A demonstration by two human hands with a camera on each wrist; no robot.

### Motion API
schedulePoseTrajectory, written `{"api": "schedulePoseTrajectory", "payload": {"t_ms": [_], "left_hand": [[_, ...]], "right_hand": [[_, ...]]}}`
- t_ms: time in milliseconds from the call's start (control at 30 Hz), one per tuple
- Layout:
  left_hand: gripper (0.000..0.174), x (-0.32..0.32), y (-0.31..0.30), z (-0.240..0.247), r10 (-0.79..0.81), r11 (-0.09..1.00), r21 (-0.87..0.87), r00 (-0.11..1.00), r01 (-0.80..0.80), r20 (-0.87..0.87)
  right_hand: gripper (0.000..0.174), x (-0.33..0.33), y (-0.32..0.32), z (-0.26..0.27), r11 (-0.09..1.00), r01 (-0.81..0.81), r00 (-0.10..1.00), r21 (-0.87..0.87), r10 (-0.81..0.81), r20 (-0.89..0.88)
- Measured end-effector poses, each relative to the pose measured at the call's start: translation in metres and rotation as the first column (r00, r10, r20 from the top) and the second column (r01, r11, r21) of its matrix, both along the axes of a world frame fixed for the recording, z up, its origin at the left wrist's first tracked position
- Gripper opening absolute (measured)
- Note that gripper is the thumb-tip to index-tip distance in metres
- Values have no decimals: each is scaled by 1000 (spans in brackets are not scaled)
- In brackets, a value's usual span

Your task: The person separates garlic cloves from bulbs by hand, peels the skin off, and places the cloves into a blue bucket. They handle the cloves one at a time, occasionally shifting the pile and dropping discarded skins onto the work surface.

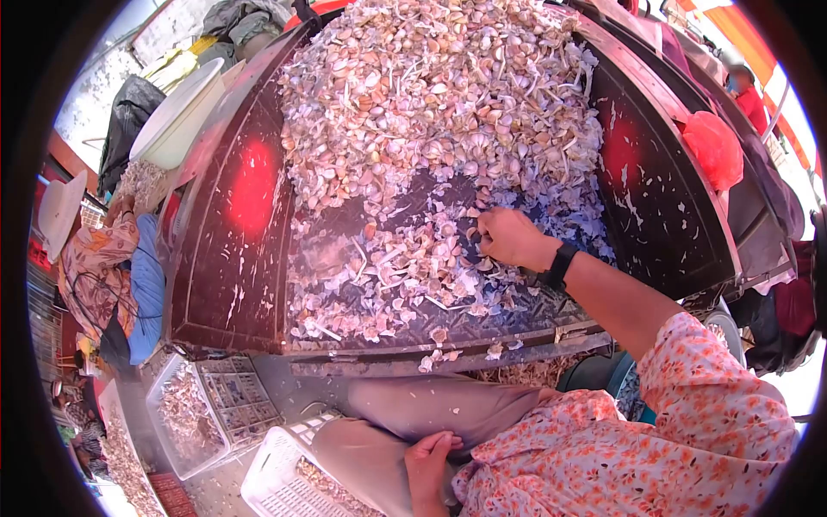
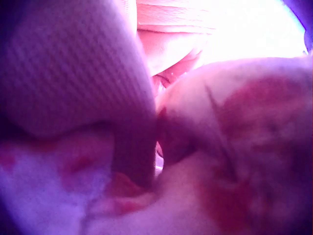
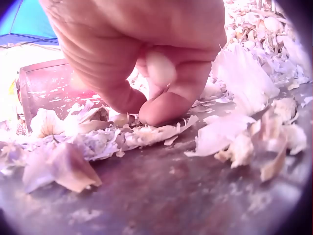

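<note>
One garlic clove (image 3: 161, 68) is sitting clamped in the right grip (image 3: 142, 34), probably freeing fingertips (image 3: 164, 108) among skins (image 3: 63, 169); the left hand (image 1: 428, 464) is resting loosely curled, holding nothing visible.

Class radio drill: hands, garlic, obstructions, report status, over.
Right hand curled round pale garlic clove. Left hand idle, loosely curled, nothing visible in it. Papery skins close around right hand.
</note>
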State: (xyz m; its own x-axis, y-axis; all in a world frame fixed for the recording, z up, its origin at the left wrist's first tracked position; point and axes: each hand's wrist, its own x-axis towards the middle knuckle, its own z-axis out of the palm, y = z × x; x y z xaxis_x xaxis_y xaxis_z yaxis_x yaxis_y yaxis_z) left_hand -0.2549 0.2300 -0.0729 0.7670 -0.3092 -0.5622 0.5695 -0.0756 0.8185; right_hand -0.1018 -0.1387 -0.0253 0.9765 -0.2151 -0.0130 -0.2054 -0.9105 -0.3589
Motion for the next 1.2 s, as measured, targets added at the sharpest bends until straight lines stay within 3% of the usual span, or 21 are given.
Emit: {"api": "schedulePoseTrajectory", "payload": {"t_ms": [133, 233, 300, 333, 367, 400, 433, 500, 633, 700, 800, 867, 900, 967, 1000, 1033, 1067, 1100, 1200], "left_hand": [[17, 0, 0, 0, 11, 1000, -28, 1000, -11, -4], [17, 1, 2, -3, 15, 999, -41, 1000, -16, -11], [18, 2, 1, -5, 12, 999, -45, 1000, -12, -8], [18, 2, 1, -4, 0, 1000, -15, 1000, 0, -7], [18, 3, 0, -3, -14, 1000, 15, 1000, 14, -5], [18, 4, 0, -2, -19, 1000, 14, 1000, 20, -7], [17, 5, -1, -1, -17, 1000, 18, 1000, 18, -20], [17, 7, 0, -3, -21, 999, 23, 999, 22, -28], [16, 11, -4, -2, -2, 998, 67, 997, 7, -73], [16, 13, -6, 0, -6, 997, 70, 997, 11, -78], [16, 16, -7, -2, -2, 998, 64, 996, 8, -94], [15, 17, -7, -2, 24, 999, 43, 990, -18, -137], [15, 17, -7, -3, 25, 999, 47, 990, -19, -137], [15, 18, -6, -5, 9, 997, 73, 991, 0, -130], [15, 18, -6, -6, 11, 997, 75, 991, -1, -130], [15, 18, -6, -6, 25, 997, 72, 991, -16, -130], [15, 17, -6, -7, 39, 997, 69, 991, -30, -130], [15, 17, -6, -7, 37, 997, 69, 991, -28, -131], [16, 19, -7, -7, 20, 998, 61, 992, -13, -125]], "right_hand": [[25, -4, -9, -8, 995, -88, 987, -44, 93, 134], [25, -3, -18, -7, 996, -72, 996, 44, 70, 50], [21, -1, -26, -4, 962, -92, 995, 258, 77, 69], [21, 0, -29, -3, 962, -88, 995, 257, 74, 66], [18, 1, -32, -1, 764, 70, 997, 641, -80, -14], [15, 1, -35, 1, 403, 212, 971, 890, -188, -147], [15, -1, -37, 2, 401, 214, 970, 891, -194, -146], [11, -7, -41, 3, -45, 90, 985, 995, -145, -96], [9, -11, -39, 8, -255, 83, 987, 963, -114, -115], [9, -9, -36, 8, -274, 78, 987, 959, -116, -113], [9, -3, -33, 5, -252, 51, 996, 966, -58, -68], [9, 5, -27, 5, -52, 127, 990, 991, -57, -130], [9, 10, -22, 4, -55, 127, 990, 990, -55, -130], [7, 18, -15, 3, 533, 114, 993, 839, -98, -72], [9, 19, -12, 1, 656, 64, 995, 752, -100, 2], [9, 22, -14, -7, 655, 64, 995, 753, -99, 1], [13, 27, -18, -16, 849, -189, 972, 494, 91, 216], [18, 28, -21, -24, 908, -394, 879, 142, 327, 348], [16, 24, -9, -12, 954, -273, 950, 121, 247, 191]]}}
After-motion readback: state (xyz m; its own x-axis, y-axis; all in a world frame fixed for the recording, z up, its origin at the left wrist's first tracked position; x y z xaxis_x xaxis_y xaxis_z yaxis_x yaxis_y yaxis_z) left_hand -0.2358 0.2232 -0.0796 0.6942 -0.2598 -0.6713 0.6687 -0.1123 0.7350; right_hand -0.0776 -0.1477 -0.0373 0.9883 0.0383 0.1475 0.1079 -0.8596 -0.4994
